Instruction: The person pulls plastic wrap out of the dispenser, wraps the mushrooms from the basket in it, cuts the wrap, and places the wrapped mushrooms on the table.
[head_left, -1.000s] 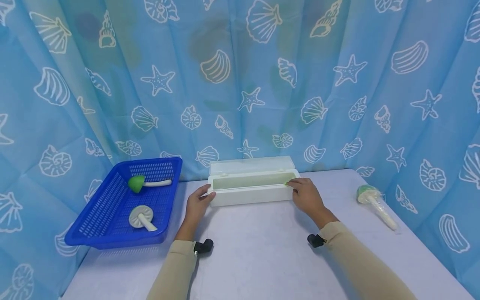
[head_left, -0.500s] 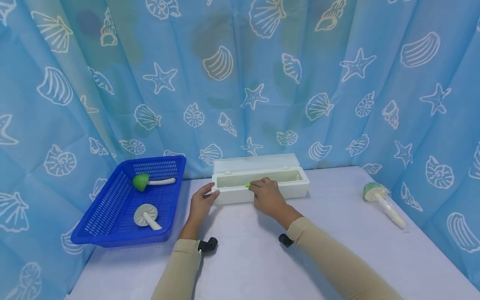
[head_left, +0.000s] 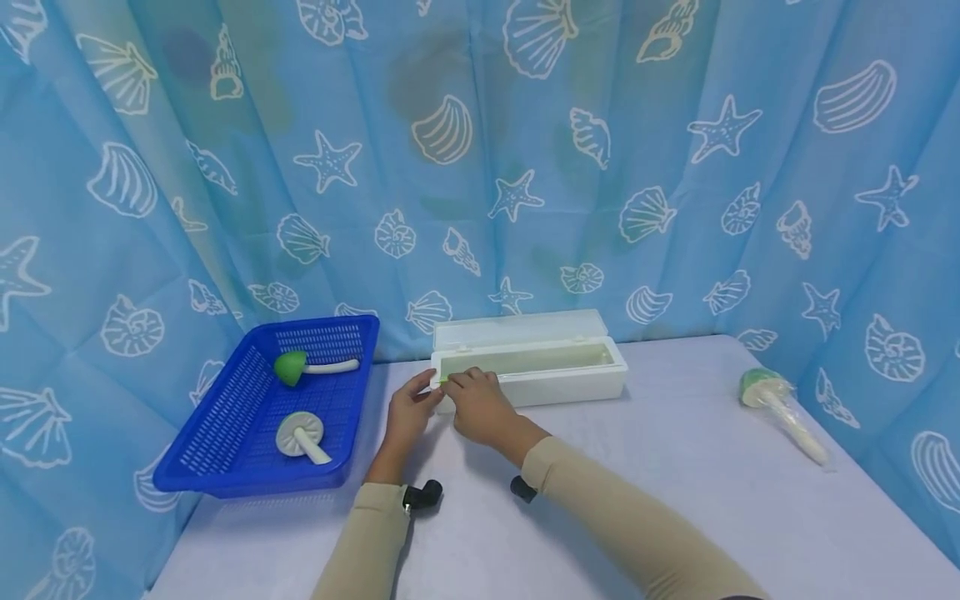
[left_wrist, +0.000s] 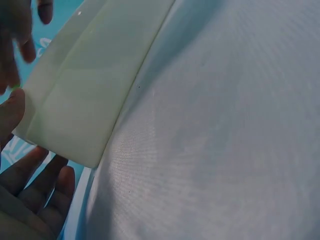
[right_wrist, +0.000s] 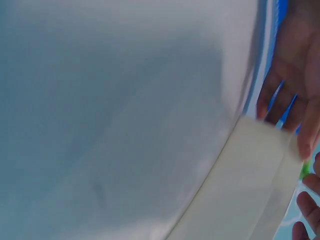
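A long white cling film dispenser [head_left: 570,387] lies on the table with its lid [head_left: 525,330] raised at the back. My left hand [head_left: 409,413] grips its left end, the thumb [left_wrist: 11,112] by the front rim and the other fingers around the end. My right hand [head_left: 480,410] pinches a small green slide cutter [head_left: 444,378] at the left end of the front rim, close beside the left thumb. Only a bit of the green shows past the fingers, also in the right wrist view.
A blue plastic basket [head_left: 225,479] at the left holds two toy mushrooms, one on its side [head_left: 291,367] and one cap-down [head_left: 300,433]. Toward the right edge lies a mushroom in clear film [head_left: 783,417]. A blue shell-print curtain [head_left: 525,233] hangs behind the table.
My right hand has slid the green slide cutter leftward along the front rim, from the dispenser's right end to its left end. My left hand has kept its grip on the left end.
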